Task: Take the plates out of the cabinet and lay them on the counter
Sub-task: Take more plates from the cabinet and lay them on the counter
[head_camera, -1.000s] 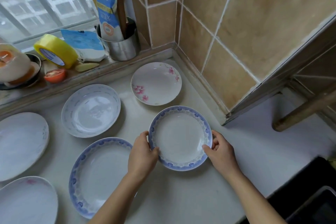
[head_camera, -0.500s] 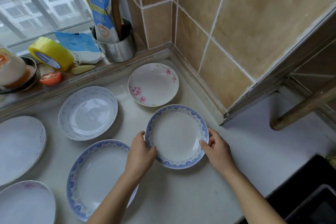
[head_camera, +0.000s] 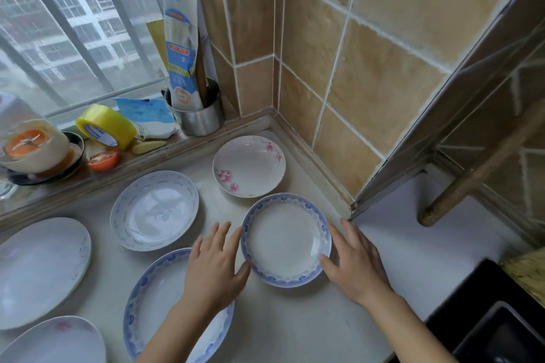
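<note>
Hands differ from half a second ago: we have let go of the small blue-rimmed plate (head_camera: pixel 285 240), which now lies flat on the counter (head_camera: pixel 295 330). Our left hand (head_camera: pixel 213 267) and right hand (head_camera: pixel 354 262) flank it, fingers spread and straight, holding nothing. Flowered plate (head_camera: pixel 249 165) sits just far of it, larger blue-rimmed plate (head_camera: pixel 156 303) near left.
</note>
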Tool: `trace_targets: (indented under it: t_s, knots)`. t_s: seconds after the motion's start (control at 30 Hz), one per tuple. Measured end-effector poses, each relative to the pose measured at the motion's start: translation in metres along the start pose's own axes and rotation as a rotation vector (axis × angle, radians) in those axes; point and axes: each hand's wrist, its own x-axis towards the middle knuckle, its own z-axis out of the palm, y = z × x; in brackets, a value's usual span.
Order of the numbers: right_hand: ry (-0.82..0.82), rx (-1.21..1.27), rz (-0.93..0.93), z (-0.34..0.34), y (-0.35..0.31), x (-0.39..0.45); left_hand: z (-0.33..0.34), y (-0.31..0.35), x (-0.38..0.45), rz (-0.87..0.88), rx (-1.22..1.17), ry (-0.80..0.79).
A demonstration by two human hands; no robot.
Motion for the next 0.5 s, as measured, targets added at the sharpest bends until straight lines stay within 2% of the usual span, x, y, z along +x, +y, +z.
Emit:
trace_targets:
  t_s: [0.2, 0.5]
  knots:
    - [0.068, -0.071, -0.02, -0.012, -0.019, -0.022, -0.014, -0.003, -0.015, 0.067, -0.005, -0.025]
    - [0.111, -0.022, 0.121, -0.017, -0.05, -0.077, -0.038, -0.009, -0.037, 0.227, 0.045, 0.029]
